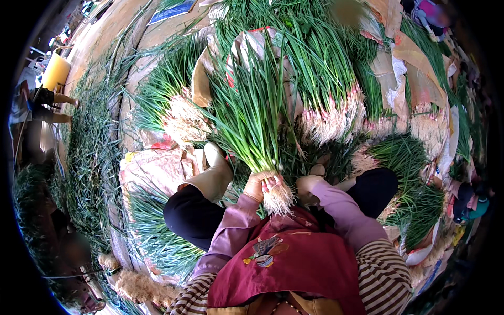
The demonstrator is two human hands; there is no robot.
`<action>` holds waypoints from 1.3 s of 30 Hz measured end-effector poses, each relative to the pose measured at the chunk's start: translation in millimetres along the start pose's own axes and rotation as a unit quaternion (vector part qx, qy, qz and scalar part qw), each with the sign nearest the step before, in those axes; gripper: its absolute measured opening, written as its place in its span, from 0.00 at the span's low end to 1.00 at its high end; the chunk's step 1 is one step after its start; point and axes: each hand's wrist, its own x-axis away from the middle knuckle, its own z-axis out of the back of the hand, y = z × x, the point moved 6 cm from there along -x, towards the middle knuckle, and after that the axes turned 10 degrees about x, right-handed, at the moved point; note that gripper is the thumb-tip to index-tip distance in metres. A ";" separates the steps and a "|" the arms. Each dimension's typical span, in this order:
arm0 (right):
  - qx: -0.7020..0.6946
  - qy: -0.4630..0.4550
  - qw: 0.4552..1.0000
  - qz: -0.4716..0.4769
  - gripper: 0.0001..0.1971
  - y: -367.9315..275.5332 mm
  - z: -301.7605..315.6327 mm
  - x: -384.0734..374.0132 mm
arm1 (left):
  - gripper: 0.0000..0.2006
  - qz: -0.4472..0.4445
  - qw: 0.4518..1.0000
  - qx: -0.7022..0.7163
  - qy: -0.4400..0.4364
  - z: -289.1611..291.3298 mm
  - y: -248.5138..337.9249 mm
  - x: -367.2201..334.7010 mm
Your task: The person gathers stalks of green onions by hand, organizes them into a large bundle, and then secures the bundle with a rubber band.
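My left hand (257,186) is closed around a bunch of spring onions (260,142) just above the roots. Their green leaves fan out away from me, and the pale stringy roots (278,198) hang toward my apron. Close beside the roots, my right hand (308,186) is curled, with its fingers turned down and partly hidden. Whether anything is in it does not show. Loose green leaves lie on the floor beyond both hands, between my beige boots (212,178).
Piles of spring onions lie ahead, at the left (184,110) and right (331,94), roots toward me. A pale folded sack (157,173) is left of my boot. Scattered leaves (89,152) cover the floor further left, near a yellow bucket (55,72). Other people are at the edges.
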 end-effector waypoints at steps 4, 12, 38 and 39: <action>-0.497 0.152 0.852 -0.061 0.13 1.2 74.5 42.0 | 0.14 -0.003 0.999 -0.036 0.024 -10.5 -2.5 5.0; -0.593 0.294 0.750 -0.011 0.10 -21.5 102.2 14.8 | 0.12 0.024 0.999 0.008 0.034 -22.5 1.0 12.6; -0.330 0.373 0.866 0.052 0.10 -36.7 111.6 61.8 | 0.10 -0.004 0.999 -0.017 0.047 -19.6 -1.4 5.7; -0.345 0.359 0.867 0.015 0.10 -32.2 102.4 59.7 | 0.10 -0.001 0.999 -0.015 0.044 -18.4 -3.2 4.2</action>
